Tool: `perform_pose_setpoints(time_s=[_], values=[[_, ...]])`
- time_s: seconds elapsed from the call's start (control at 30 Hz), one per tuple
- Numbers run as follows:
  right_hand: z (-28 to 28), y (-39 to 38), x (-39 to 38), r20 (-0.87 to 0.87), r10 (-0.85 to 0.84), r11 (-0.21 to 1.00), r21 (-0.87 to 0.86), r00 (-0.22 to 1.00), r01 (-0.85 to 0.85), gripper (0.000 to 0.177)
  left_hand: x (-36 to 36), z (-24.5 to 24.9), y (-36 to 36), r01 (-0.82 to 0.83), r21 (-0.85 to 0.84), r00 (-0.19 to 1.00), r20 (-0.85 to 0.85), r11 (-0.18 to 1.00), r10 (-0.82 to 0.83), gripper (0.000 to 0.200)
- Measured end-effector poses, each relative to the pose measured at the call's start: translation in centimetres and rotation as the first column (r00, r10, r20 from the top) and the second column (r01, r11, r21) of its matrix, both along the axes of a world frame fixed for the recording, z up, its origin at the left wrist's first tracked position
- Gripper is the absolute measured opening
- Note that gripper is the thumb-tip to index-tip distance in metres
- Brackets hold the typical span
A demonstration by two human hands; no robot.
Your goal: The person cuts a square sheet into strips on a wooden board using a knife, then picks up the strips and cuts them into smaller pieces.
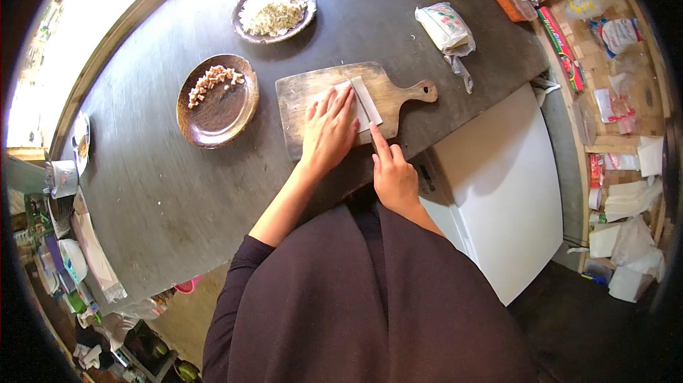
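Note:
A wooden cutting board (295, 102) with a handle lies near the table's front edge. On it is a flat, pale slab (361, 119), with a narrow strip (367, 100) of the same stuff along its right side. My left hand (329, 134) lies flat over the slab, fingers stretched toward its far edge. In my right hand (395, 175) is a knife (363, 104), its thin blade lying between slab and strip. The right index finger stretches along the knife; the handle is hidden in my grip.
Left of the board sits a brown plate (217, 123) with small pinkish-brown cubes (210, 85). Farther back stands a plate (310, 18) of pale shreds (274, 13). A plastic packet (446, 29) lies at the back right. Below the table edge is a white surface (498, 176).

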State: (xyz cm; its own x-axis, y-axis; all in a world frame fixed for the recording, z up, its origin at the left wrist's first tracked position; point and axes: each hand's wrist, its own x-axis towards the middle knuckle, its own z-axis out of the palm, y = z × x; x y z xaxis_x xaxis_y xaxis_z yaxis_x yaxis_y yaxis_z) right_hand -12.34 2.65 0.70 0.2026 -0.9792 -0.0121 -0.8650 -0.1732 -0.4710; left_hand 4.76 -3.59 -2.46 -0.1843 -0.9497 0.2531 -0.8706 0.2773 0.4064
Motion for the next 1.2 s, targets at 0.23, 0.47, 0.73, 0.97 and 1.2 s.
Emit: perform_pose_setpoints(time_s=[0.23, 0.47, 0.73, 0.97, 1.2], values=[[0.3, -0.2, -0.1, -0.050, 0.018, 1.000, 0.006, 0.999, -0.018, 0.067, 0.0, -0.2, 0.0, 0.007, 0.001, 1.000, 0.005, 1.000, -0.007, 0.059], [0.8, -0.3, -0.1, -0.063, 0.017, 1.000, 0.017, 0.998, -0.016, 0.066, 0.0, -0.1, 0.0, 0.008, -0.003, 1.000, 0.005, 1.000, -0.008, 0.061], [0.5, -0.2, 0.1, -0.049, -0.011, 1.000, 0.006, 0.999, 0.011, 0.067, 0.1, -0.1, 0.0, 0.002, -0.004, 1.000, 0.006, 1.000, -0.002, 0.064], [0.2, -0.4, -0.2, -0.046, 0.028, 0.999, -0.033, 0.999, -0.030, 0.067, 0.1, 0.0, 0.0, 0.004, -0.011, 1.000, 0.006, 1.000, -0.004, 0.065], [1.4, -0.7, -0.2, -0.075, 0.033, 0.999, 0.002, 0.997, -0.033, 0.065, 0.1, -0.2, 0.0, -0.001, -0.019, 1.000, 0.001, 1.000, 0.001, 0.065]])
